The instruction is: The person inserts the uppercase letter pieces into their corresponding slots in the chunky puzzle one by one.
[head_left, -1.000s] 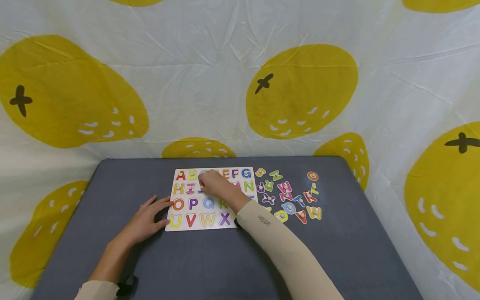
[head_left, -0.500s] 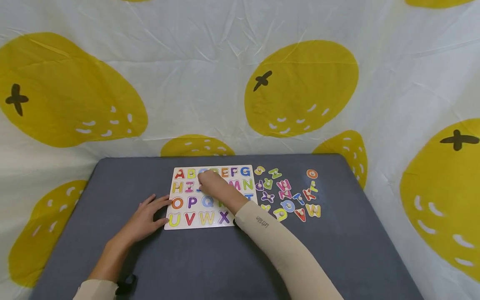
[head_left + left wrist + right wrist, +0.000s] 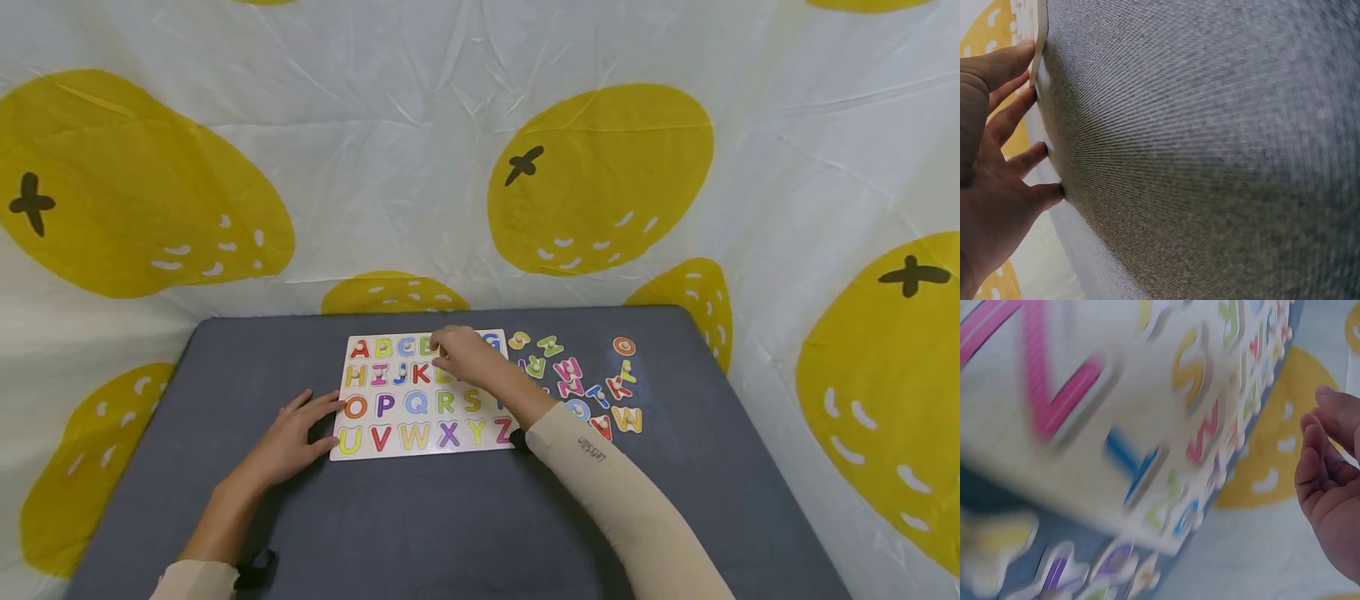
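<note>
Observed from the room: a cream alphabet board (image 3: 397,389) lies flat on the grey tabletop (image 3: 420,525), its letters set out in 4 rows, A to Z. Knobs show on A, B, H and I.

The left hand (image 3: 292,437) is at the board's left side. Its fingers are spread and released; the thumb touches the edge near the lower left corner, and the outer fingers rest on the tabletop beside the board.

The right hand (image 3: 468,354) is over the upper right part of the board, covering the letters around E and F. Seen from its wrist, the fingers are loosely bent, the thumb close to the fingertips, with nothing visible in their grasp.

Loose letter pieces lie scattered to the right of the board. Among them: 1 orange O (image 3: 623,346), farthest back on the right; 1 red K (image 3: 618,387), below it; 1 blue T (image 3: 596,397), left of the K. The right forearm, in a beige sleeve (image 3: 615,483), partly hides the nearest pieces.

Behind the tabletop hangs a white cloth (image 3: 397,183) with large yellow fruit prints.
</note>
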Available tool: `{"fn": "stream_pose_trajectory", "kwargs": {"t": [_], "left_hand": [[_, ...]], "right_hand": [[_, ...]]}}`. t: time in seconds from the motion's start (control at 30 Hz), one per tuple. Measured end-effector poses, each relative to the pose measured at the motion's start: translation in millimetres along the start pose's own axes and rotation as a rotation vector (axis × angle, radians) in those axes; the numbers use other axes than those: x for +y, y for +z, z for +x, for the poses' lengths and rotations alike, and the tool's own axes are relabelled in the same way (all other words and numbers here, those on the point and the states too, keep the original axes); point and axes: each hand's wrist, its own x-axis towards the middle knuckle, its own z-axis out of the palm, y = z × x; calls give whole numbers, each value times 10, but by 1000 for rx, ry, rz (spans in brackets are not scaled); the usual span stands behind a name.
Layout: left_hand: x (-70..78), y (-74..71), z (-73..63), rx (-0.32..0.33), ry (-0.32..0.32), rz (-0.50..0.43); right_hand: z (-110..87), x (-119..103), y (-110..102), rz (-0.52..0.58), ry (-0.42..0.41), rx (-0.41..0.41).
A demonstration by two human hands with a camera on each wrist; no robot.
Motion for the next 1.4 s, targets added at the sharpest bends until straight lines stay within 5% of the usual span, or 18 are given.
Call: {"fn": "stream_pose_trajectory", "kwargs": {"t": [0.53, 0.93, 1.1, 1.4], "left_hand": [[-31, 66, -52, 15, -2, -18], [-54, 63, -17, 4, -11, -25], [-42, 58, 8, 13, 2, -25], [-36, 46, 9, 9, -6, -17]], "right_hand": [[-1052, 914, -408, 25, 6, 233], [-1718, 1549, -560, -7, 122, 267], [-1883, 1750, -549, -32, 151, 289], [-2090, 1999, -492, -41, 222, 206]]}}
